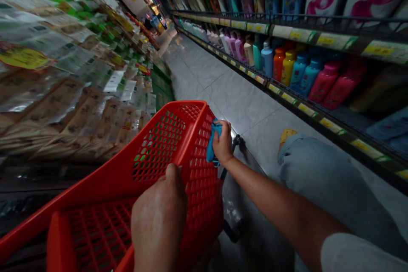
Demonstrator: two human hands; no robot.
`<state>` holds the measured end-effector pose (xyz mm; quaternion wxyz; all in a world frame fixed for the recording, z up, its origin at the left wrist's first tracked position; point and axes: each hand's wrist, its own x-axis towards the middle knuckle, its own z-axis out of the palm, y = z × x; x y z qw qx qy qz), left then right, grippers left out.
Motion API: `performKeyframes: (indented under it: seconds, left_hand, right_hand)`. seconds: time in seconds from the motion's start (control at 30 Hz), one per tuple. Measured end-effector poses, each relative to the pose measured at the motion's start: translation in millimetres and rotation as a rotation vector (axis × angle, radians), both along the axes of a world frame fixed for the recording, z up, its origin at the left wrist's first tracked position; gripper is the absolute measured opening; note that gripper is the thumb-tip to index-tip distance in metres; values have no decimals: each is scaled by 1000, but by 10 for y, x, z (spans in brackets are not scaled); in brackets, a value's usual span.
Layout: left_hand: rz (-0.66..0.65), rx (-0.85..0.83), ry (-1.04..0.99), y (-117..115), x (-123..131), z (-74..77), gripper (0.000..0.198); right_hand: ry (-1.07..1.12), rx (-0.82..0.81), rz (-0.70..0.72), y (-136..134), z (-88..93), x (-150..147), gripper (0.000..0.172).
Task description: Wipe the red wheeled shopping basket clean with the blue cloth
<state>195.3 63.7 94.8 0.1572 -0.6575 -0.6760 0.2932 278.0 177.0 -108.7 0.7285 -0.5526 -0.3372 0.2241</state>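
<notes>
A shop aisle with a pale grey tile floor runs ahead, with shelves of bottles on the right and rows of packets on the left. One red plastic shopping cart fills the lower middle, its long axis running from lower left toward the far end of the aisle. Two hands show. The left hand has a firm, closed grip over the cart's near wall. The right hand is closed around one blue cloth, pressing it against the cart's mesh wall near the far corner. To the right of the cart is one leg in pale denim.
</notes>
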Motion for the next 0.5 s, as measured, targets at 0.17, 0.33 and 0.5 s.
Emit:
performKeyframes:
  seconds: [0.17,0.33,0.5]
  left_hand:
    - [-53,54,19,27,37,-36,31]
    - [-81,81,16,27,71,-36,34]
    - [-89,105,20,12,100,-36,40]
  right_hand:
    - [74,-180,2,-380,-6,-249,33]
    - [-30,84,200,-938,320,-490,25]
    - [230,-286,200,-1613,-40,-790,29]
